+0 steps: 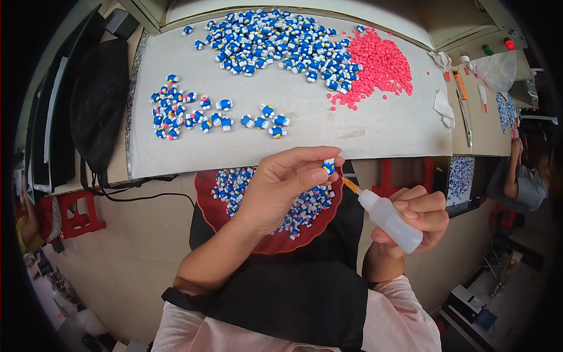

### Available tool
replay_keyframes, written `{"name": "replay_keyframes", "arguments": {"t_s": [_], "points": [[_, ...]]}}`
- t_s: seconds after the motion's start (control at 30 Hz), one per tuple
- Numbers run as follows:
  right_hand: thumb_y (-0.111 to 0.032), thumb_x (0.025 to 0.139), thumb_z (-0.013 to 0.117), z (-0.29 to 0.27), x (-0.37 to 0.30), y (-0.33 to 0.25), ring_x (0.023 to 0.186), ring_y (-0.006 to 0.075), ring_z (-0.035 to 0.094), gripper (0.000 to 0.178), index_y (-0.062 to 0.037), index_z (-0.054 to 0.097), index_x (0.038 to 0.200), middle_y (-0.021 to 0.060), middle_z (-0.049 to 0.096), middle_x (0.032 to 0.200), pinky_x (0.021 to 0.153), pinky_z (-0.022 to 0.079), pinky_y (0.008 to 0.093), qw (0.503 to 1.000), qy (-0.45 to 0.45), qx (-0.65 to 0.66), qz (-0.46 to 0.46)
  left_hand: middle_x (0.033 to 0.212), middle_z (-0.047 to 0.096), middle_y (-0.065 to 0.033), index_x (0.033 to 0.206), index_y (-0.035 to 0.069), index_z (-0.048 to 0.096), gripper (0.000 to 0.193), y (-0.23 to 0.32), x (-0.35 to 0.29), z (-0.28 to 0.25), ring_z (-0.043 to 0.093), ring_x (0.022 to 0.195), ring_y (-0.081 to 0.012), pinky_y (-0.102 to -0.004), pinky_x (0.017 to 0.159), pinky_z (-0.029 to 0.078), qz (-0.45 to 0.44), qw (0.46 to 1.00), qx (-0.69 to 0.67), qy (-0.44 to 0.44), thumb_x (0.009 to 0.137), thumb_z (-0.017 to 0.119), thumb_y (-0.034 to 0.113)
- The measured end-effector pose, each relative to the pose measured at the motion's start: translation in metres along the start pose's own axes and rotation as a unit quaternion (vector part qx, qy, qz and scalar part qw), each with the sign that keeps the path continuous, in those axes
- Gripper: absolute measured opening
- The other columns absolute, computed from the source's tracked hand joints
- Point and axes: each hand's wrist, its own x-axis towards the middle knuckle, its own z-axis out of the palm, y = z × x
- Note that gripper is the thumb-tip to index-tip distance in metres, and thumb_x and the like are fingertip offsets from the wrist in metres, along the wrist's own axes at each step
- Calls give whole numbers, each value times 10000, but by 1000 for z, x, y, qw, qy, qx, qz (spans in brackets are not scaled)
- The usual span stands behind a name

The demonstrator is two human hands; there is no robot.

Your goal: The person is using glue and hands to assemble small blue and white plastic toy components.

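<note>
Between the thumb and fingers of my left hand [284, 176] is a small blue-and-white figurine [329, 166]. My right hand [423, 212] is wrapped round a translucent white squeeze bottle [387, 218], tilted so that its orange nozzle and thin needle tip point up toward the figurine. A small gap seems to lie between needle and figurine. Below my hands a red scalloped tray [275, 249] rests on my lap, holding many figurines with bits of pink on them. Across the table lie a large heap of blue-and-white figurines [258, 44] and a heap of small pink pieces [384, 64].
Smaller groups of figurines [176, 111] lie at the table's left side. The white-covered table [352, 141] has its front edge just beyond my hands. At right are tweezers [465, 120], crumpled tissue [444, 108] and a person [525, 182]; at left, a black bag [99, 105] and cable.
</note>
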Motion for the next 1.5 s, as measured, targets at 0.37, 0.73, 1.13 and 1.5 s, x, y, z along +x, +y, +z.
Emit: {"name": "replay_keyframes", "arguments": {"t_s": [0.37, 0.73, 1.13, 1.5], "points": [[-106, 488, 816, -2, -2, 1, 590, 143, 503, 473, -44, 476, 811, 78, 480, 765, 491, 441, 222, 999, 16, 13, 41, 997, 560, -144, 1073, -15, 508, 283, -1, -1, 0, 553, 883, -168, -276, 780, 449, -12, 1000, -2, -1, 794, 530, 31], [78, 662, 550, -42, 47, 82, 751, 200, 561, 218, -4, 483, 852, 74, 492, 818, 633, 470, 300, 958, -35, -146, 245, 1006, 559, -142, 1096, -10, 495, 292, 17, 0, -14, 565, 850, -160, -260, 769, 449, 72, 996, -24, 52, 812, 516, 52], [-47, 636, 638, -13, 61, 109, 690, 289, 553, 142, -33, 578, 764, 106, 555, 758, 610, 440, 355, 868, -150, -449, 153, 1000, 565, -139, 1081, -6, 507, 278, 13, -1, -22, 568, 850, -168, -271, 771, 447, 47, 997, -45, 36, 806, 518, 35], [13, 719, 579, -11, 49, 59, 637, 113, 516, 14, 17, 576, 731, 60, 547, 719, 561, 412, 226, 933, -52, 66, 349, 975, 576, -122, 1072, -8, 510, 277, 10, 1, -14, 569, 835, -145, -243, 751, 449, -6, 998, -56, 18, 799, 530, 34]]}}
